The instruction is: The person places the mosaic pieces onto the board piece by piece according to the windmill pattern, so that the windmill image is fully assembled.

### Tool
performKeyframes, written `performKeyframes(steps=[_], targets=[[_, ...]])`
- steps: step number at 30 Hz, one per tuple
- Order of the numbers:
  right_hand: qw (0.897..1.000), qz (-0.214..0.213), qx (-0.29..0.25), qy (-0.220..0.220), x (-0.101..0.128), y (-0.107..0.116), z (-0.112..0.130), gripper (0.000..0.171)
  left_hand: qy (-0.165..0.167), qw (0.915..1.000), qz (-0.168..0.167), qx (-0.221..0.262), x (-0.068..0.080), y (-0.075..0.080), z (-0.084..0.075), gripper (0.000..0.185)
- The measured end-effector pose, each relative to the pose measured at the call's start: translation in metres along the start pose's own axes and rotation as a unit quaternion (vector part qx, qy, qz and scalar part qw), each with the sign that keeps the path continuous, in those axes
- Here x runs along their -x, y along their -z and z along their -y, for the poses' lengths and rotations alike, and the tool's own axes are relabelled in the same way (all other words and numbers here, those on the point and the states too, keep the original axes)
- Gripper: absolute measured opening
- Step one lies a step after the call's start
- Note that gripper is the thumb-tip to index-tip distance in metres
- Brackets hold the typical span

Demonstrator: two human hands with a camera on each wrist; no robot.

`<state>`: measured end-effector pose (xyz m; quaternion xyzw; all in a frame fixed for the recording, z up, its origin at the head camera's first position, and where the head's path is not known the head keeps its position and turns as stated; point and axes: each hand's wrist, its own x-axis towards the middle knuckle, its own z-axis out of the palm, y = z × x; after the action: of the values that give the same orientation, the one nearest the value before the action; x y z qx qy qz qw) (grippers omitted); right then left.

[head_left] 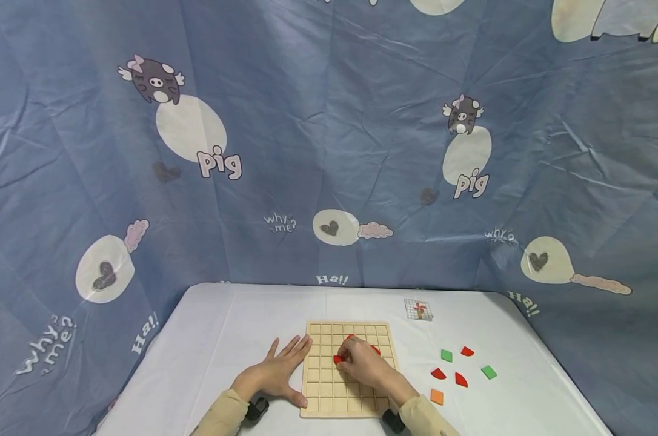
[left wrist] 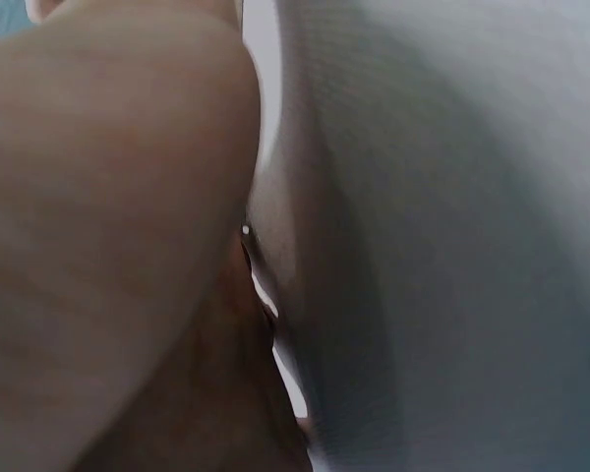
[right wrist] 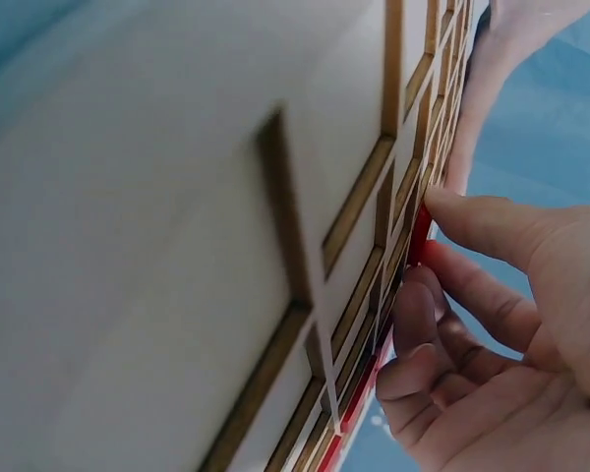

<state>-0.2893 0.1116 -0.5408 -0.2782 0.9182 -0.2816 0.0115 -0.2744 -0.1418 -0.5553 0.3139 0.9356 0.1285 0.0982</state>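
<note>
The left hand (head_left: 274, 372) lies flat on the table (head_left: 209, 339), fingers spread and straight, at nine o'clock from the board (head_left: 320, 387); its fingertips touch the board's left edge, most likely to keep it from sliding. The right hand (head_left: 364, 363) sits over the middle of the grid, fingers curled, pinching a red piece (right wrist: 420, 231) down into a cell. In the right wrist view the thumb and forefinger close on that red edge against the wooden ribs. More red shows under the knuckles, though the hand hides how many pieces lie there.

At three o'clock from the board loose pieces wait, well apart: green ones (head_left: 446, 355), red ones (head_left: 438, 373) and an orange one (head_left: 437, 396). A small card (head_left: 418, 309) (a pattern, probably) lies at one o'clock. Nothing blocks the way to them.
</note>
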Motion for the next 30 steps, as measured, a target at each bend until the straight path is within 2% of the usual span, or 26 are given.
performKeyframes(steps=[19,26,30], targets=[[1.000,-0.010,0.004,-0.001,0.003,0.001,-0.002,0.017,0.006,1.0000,0.006,-0.002,-0.001,0.000,-0.002,0.126],[1.000,-0.024,-0.003,-0.009,0.016,0.012,-0.007,0.017,0.002,1.0000,0.006,0.006,-0.001,0.000,-0.001,0.126],[0.999,-0.048,-0.001,-0.004,0.028,0.023,-0.018,0.015,0.001,0.9999,0.005,0.009,-0.001,0.002,-0.001,0.126]])
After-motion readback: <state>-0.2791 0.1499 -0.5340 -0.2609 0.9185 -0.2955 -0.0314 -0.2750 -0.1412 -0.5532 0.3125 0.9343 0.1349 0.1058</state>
